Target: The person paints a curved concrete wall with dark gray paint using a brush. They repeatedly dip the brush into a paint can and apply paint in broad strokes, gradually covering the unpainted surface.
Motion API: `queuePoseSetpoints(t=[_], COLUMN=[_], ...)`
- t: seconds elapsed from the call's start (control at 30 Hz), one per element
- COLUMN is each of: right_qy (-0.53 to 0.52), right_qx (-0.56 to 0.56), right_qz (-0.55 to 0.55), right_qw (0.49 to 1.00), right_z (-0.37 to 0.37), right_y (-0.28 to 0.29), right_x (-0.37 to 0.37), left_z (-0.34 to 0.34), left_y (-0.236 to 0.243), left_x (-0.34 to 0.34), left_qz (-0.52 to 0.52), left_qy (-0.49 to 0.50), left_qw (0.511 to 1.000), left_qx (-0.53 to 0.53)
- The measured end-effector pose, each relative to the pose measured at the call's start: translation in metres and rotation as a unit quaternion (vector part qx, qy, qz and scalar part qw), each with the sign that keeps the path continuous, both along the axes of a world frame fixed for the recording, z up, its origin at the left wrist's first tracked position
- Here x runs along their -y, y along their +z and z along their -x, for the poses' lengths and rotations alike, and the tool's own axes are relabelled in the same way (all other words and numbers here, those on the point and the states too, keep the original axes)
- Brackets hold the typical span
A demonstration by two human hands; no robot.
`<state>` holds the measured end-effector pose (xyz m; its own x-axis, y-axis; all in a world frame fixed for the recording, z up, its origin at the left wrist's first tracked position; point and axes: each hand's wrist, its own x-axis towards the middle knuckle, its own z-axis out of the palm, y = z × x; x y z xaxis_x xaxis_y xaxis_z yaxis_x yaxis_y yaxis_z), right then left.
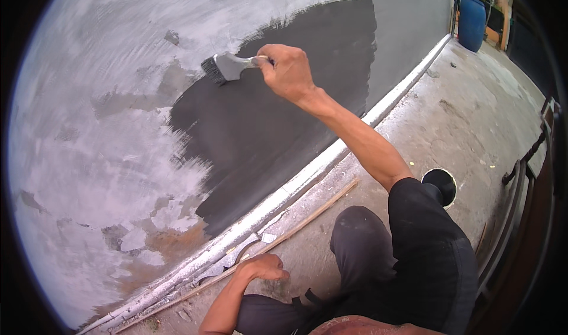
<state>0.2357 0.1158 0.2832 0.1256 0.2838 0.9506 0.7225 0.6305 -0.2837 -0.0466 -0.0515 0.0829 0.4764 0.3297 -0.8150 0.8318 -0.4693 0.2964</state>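
My right hand [286,68] is closed around the handle of a wide paintbrush [232,67]. Its dark bristles touch the wall at the left edge of a dark grey painted patch [266,116]. The wall [100,145] left of that patch is whitish and uneven, with bare and brownish spots low down. My left hand [263,268] is curled into a loose fist beside my bent left knee, and nothing shows in it. A long thin wooden strip [313,215] lies on the ground along the wall, passing just beyond this hand.
A round container with a pale rim [455,188] and dark inside stands beside my right upper arm. White-spattered edging [378,111] follows the wall's foot. Farther off is a blue barrel [471,24] near plants. Dark metal railings [515,199] line the right side of the concrete ground.
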Motion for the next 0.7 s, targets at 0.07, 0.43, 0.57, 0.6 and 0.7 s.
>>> queuePoseSetpoints(t=[0.07,0.43,0.57,0.6,0.7], right_qy=[-0.139,-0.281,-0.02,0.037,0.161], right_qx=[-0.024,0.034,0.044,0.05,0.049], right_qz=[0.017,-0.034,-0.046,-0.021,-0.015], right_qw=[0.99,0.959,0.998,0.998,0.986], right_z=[-0.082,-0.017,0.089,0.095,0.082], right_y=[0.008,-0.01,-0.02,-0.02,-0.021], right_x=[-0.005,-0.02,0.034,0.042,0.038], left_z=[-0.003,-0.01,-0.003,-0.003,-0.012], left_y=[0.003,0.005,-0.013,-0.016,-0.017], left_x=[-0.001,0.0,-0.007,-0.009,-0.014], left_qz=[0.003,-0.008,0.007,-0.002,-0.013], left_qy=[-0.01,-0.01,-0.013,-0.018,-0.022], left_qw=[1.0,1.0,1.0,1.0,1.0], left_qx=[0.004,0.018,0.004,-0.002,-0.015])
